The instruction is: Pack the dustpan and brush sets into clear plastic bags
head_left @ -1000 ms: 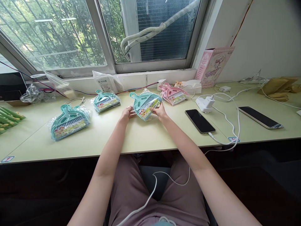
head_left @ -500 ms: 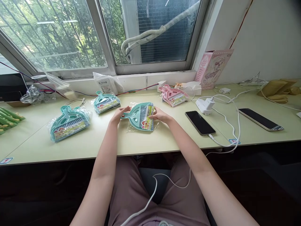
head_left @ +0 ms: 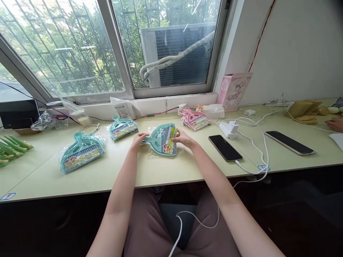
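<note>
A teal dustpan and brush set (head_left: pixel 161 140) lies on the table in front of me in clear wrapping, handle to the left. Its colourful label card (head_left: pixel 169 141) slants across the grey bristles. My left hand (head_left: pixel 138 140) is closed around the handle end. On the other side, my right hand (head_left: pixel 184 138) grips the set's right edge by the card, thumb on top. Two more teal wrapped sets, one nearer (head_left: pixel 81 152) and one farther back (head_left: pixel 122 127), rest to the left. Behind my right hand is a pink wrapped set (head_left: pixel 195 118).
A black phone (head_left: pixel 225 147) on a white cable lies right of my arm, near a white power adapter (head_left: pixel 229 128). Farther right are another phone-like device (head_left: pixel 291 142) and another person's hand (head_left: pixel 334 124). Green stems (head_left: pixel 13 150) lie far left. A pink box (head_left: pixel 233 92) stands by the window.
The view has tilted up, so the table sits lower in the picture. The label card on the held set slants more. Another person's hand has appeared at the right edge.
</note>
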Tool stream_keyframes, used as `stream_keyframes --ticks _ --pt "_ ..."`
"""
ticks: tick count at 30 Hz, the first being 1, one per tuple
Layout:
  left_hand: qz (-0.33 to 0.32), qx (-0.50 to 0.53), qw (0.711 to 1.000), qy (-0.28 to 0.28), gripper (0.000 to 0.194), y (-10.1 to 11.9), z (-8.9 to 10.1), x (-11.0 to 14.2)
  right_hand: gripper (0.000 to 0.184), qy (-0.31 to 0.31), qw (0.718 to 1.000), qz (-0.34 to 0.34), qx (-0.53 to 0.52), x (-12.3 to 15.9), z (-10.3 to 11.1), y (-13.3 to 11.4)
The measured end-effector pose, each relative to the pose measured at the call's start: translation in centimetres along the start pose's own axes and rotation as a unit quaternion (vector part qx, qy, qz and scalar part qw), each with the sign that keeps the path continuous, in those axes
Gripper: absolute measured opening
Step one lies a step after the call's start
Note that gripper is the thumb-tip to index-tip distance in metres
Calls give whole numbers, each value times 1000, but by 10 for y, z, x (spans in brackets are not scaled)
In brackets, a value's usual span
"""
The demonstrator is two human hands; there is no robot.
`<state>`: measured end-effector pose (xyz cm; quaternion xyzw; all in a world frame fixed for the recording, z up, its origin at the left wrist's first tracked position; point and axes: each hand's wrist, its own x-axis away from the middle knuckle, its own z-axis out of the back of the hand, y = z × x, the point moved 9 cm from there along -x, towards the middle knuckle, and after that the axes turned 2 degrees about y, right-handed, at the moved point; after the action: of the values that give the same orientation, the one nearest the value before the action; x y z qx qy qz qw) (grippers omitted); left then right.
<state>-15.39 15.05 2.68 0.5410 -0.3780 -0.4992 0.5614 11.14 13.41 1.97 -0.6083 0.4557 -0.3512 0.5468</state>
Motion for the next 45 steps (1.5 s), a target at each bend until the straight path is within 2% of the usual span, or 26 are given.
stream_keyframes --ticks 3,6,9,11,13,15,18,20,22,23,26,28,30,31,32,34,37,39,41,44,45 --pt "20 63 998 24 23 -4 9 -4 60 33 999 10 -15 0 11 -6" --pt "48 150 979 125 13 -13 35 -7 54 81 996 8 -31 -1 28 -8" --pt "84 191 946 248 6 -25 61 -3 48 158 985 14 -67 -3 49 -7" --pt "85 163 925 333 6 -26 78 6 46 209 973 35 -95 -3 63 -8" --pt "64 100 907 404 20 -20 94 16 44 248 959 69 -119 -2 73 -9" --pt "29 9 898 439 38 -8 105 24 43 275 947 94 -140 -1 80 -9" --pt "-21 -101 894 435 46 11 110 33 45 300 935 101 -160 1 83 -6" --pt "-33 -135 886 443 52 21 109 41 44 302 935 106 -155 2 80 -7" --pt "-43 -144 888 435 63 30 99 47 42 295 939 111 -141 3 74 -8" --pt "-58 -139 902 404 68 36 87 46 41 290 941 111 -136 3 70 -9" --pt "-103 -60 969 216 71 45 24 34 40 276 945 101 -143 2 61 -7" --pt "-69 16 996 56 63 36 -29 31 41 265 948 90 -149 1 54 -4" --pt "-5 82 991 -106 62 21 -79 35 42 241 957 74 -143 -2 46 -1" --pt "4 99 983 -152 61 17 -94 38 42 224 963 62 -135 -4 41 1" --pt "12 108 981 -161 60 12 -100 39 42 207 969 48 -128 -6 36 3" --pt "19 106 987 -119 56 3 -93 33 40 170 979 21 -111 -9 27 8" --pt "36 85 996 -3 49 -9 -62 19 35 130 990 -15 -55 -10 23 13" --pt "38 87 994 54 45 -13 -44 11 34 164 985 -38 24 -6 38 15" --pt "38 107 990 87 41 -16 -33 5 38 254 954 -45 150 4 68 12" --pt "45 121 987 97 43 -23 -29 -1 40 330 878 55 341 19 95 -16" --pt "44 118 988 94 45 -24 -30 -2 45 353 849 68 388 24 101 -22"
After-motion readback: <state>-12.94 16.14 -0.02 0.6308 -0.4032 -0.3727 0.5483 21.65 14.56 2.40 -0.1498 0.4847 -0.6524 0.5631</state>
